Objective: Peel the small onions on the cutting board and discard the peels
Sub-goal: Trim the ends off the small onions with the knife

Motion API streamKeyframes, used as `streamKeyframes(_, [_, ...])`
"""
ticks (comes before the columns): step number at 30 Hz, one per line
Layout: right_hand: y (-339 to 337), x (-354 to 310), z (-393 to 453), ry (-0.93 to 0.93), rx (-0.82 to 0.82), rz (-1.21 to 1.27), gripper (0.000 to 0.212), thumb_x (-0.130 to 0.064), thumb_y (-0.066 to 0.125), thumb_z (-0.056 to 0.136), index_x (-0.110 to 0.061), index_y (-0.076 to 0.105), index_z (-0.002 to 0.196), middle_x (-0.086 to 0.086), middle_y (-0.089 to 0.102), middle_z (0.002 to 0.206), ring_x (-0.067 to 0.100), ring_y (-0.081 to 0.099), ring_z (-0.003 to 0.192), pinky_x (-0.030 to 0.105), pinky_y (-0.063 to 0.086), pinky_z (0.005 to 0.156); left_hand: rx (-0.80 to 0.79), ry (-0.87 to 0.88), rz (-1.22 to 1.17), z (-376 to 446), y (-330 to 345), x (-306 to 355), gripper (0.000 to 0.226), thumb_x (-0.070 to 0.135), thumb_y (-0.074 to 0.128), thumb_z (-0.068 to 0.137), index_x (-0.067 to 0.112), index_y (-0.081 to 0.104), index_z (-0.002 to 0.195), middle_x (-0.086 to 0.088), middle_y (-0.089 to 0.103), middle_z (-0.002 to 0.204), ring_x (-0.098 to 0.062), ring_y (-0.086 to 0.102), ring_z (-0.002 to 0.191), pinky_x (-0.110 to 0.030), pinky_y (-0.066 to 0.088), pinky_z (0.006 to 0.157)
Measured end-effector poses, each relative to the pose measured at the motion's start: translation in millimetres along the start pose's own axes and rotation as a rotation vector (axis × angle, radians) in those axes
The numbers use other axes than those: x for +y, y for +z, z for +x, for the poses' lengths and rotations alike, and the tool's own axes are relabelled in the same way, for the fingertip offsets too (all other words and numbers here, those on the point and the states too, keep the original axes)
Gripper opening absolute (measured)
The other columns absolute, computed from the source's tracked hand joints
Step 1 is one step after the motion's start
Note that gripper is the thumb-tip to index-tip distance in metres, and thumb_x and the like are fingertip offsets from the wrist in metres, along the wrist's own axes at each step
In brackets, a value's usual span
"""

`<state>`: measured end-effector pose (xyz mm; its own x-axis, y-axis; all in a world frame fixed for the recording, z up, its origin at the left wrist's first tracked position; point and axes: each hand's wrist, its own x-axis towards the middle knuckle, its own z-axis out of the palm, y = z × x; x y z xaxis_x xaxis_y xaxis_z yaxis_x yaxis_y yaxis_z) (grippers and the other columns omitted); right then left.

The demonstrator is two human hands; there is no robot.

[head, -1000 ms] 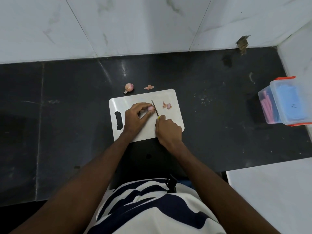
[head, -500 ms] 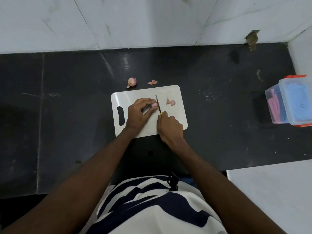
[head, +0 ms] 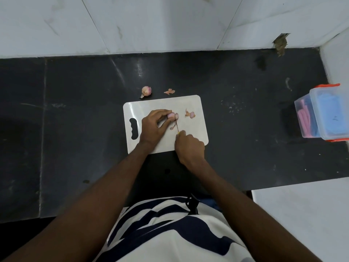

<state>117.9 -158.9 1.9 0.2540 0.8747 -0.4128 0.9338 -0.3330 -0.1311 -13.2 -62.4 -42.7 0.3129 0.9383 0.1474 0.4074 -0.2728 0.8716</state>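
Onion [head: 173, 115] mid-board, pinched by left hand [head: 154, 127], margins all round.

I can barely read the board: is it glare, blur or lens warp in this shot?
Head view: soft glare on the board's left edge; knife thin, slightly blurred at the onion; counter and wall lines bow from the wide lens.

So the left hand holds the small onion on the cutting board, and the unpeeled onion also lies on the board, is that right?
Not quite. The left hand does hold the small onion on the cutting board, but the head view shows the unpeeled onion on the dark counter, just beyond the board's far edge.
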Motion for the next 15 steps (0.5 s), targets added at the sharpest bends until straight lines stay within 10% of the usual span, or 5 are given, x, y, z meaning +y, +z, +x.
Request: streamKeyframes(15, [-3,-7,-2,0.060,-0.022,0.036,0.013,-0.018,0.043,0.107,-0.014,0.056,0.106,0.006,0.073,0.101,0.032,0.073,0.089,0.036,0.037,0.066,-0.188,0.090,0.231,7,-21,0,0.041,0.032,0.091,0.088,0.019,0.081,0.125,0.001,0.067,0.113,-0.010,0.061,0.100,-0.020,0.054,0.082])
